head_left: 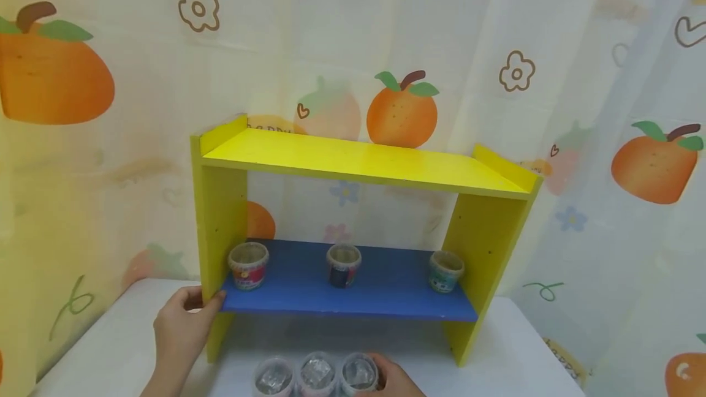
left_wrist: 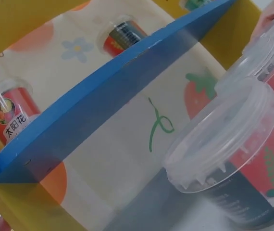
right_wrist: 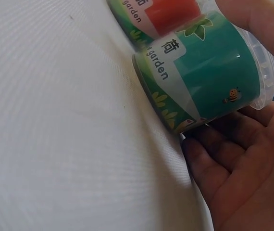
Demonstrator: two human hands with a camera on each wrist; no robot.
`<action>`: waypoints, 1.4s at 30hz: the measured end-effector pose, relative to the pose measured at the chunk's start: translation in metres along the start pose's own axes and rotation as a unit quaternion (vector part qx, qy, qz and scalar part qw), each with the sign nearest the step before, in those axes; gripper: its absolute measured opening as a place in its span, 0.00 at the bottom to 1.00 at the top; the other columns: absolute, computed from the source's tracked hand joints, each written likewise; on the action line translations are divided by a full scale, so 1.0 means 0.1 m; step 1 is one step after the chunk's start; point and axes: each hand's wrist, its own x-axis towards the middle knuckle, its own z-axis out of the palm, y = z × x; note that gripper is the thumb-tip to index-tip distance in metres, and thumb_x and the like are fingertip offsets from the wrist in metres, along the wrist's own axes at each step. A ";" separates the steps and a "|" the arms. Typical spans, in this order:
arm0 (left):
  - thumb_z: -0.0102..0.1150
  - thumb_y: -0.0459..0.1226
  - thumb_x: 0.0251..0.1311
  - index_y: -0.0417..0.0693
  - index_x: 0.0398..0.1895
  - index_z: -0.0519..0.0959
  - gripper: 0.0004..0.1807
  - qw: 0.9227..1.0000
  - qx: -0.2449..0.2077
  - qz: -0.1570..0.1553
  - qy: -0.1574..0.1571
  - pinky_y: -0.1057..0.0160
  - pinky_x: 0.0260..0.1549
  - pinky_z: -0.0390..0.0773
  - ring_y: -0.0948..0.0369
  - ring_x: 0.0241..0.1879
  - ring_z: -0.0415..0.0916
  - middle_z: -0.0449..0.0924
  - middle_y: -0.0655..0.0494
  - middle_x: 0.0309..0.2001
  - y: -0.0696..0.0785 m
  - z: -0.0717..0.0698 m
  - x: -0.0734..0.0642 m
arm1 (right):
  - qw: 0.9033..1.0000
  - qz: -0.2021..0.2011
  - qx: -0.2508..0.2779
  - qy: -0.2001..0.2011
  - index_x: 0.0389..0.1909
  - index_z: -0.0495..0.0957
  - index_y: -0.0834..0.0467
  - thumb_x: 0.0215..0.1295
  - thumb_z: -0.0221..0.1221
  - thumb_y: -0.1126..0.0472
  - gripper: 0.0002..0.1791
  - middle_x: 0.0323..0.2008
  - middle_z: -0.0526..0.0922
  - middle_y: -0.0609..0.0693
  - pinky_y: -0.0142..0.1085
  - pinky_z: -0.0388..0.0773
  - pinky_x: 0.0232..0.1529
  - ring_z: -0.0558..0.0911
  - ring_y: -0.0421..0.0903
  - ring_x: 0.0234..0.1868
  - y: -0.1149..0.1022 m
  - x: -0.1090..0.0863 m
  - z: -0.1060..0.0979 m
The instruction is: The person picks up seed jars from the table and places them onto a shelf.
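Observation:
My left hand [head_left: 184,323] grips the left side panel of a small yellow shelf unit [head_left: 353,161], its thumb at the end of the blue board [head_left: 309,287]. At the front of the table, my right hand [head_left: 393,378] holds a clear-lidded planting cup with a green label [right_wrist: 218,72], fingers behind it and thumb near the lid. Close beside it in a row stand a lidded cup with a red label [right_wrist: 175,17] and another lidded cup [head_left: 274,378], with clear wrapped contents showing from above.
On the blue board stand a red-labelled cup [head_left: 248,271] at left, a dark-and-red cup [head_left: 343,268] in the middle and a green cup [head_left: 444,274] at right. The unit stands on a white table [head_left: 529,348] before a fruit-patterned curtain [head_left: 584,66].

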 end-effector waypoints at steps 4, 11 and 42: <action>0.70 0.49 0.56 0.39 0.40 0.82 0.21 1.000 -0.006 -0.003 -0.004 0.77 0.24 0.72 0.77 0.27 0.69 0.85 0.44 0.37 -0.02 -0.01 0.03 | 1.000 -0.007 -0.029 0.010 0.66 0.66 0.67 0.58 0.70 0.49 0.41 0.57 0.78 0.54 0.49 0.79 0.52 0.81 0.52 0.52 -0.03 0.00 0.02; 0.72 0.50 0.54 0.40 0.38 0.83 0.22 1.000 -0.006 0.001 -0.011 0.77 0.23 0.72 0.79 0.25 0.69 0.86 0.46 0.35 -0.02 -0.03 0.03 | 0.999 -0.004 -0.028 0.021 0.66 0.67 0.66 0.59 0.69 0.47 0.41 0.56 0.79 0.54 0.48 0.79 0.51 0.82 0.51 0.51 -0.05 -0.05 0.02; 0.68 0.49 0.57 0.36 0.40 0.82 0.23 0.999 -0.004 -0.034 -0.009 0.75 0.21 0.72 0.54 0.33 0.81 0.86 0.41 0.36 -0.03 0.02 0.02 | 0.882 -0.289 -0.192 0.320 0.69 0.63 0.54 0.72 0.52 0.44 0.31 0.56 0.74 0.49 0.26 0.73 0.57 0.74 0.45 0.53 -3.23 -1.12 -0.80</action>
